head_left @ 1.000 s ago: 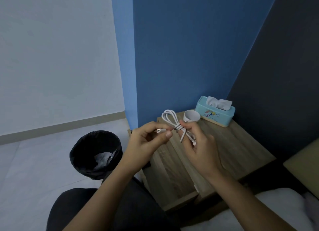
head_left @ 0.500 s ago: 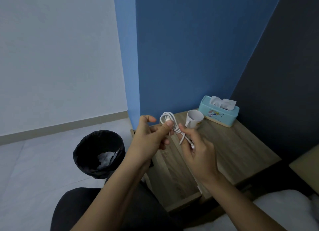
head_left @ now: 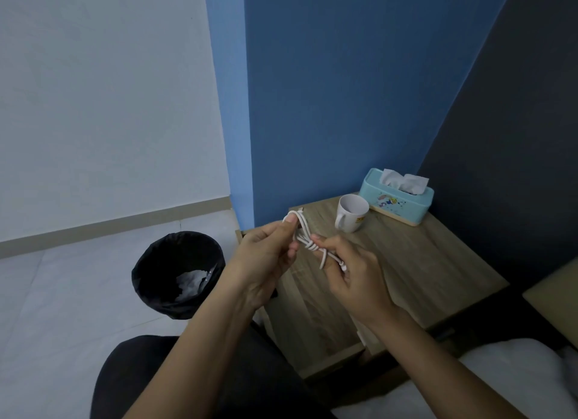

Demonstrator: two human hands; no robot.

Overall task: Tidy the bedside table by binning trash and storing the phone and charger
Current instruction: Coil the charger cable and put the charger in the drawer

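Both my hands hold a white charger cable [head_left: 305, 235] coiled into a small bundle with a wrap around its middle, above the left front part of the wooden bedside table [head_left: 406, 262]. My left hand [head_left: 266, 256] pinches the looped end with thumb and fingers. My right hand [head_left: 350, 271] grips the other end, where the plug tips stick out. A black bin [head_left: 178, 274] with crumpled white trash inside stands on the floor left of the table. No phone is in view.
A white mug [head_left: 352, 212] stands at the back of the table, next to a light-blue tissue box [head_left: 395, 196] against the blue wall. A dark headboard panel rises on the right, with white bedding [head_left: 516, 371] at the bottom right. My dark-clad knee [head_left: 140, 381] is at the bottom.
My left hand has shifted its hold from the cable's loose end to the looped end. The wrap around the bundle's middle looks tighter. The view has shifted a little, so the mug shows more fully.
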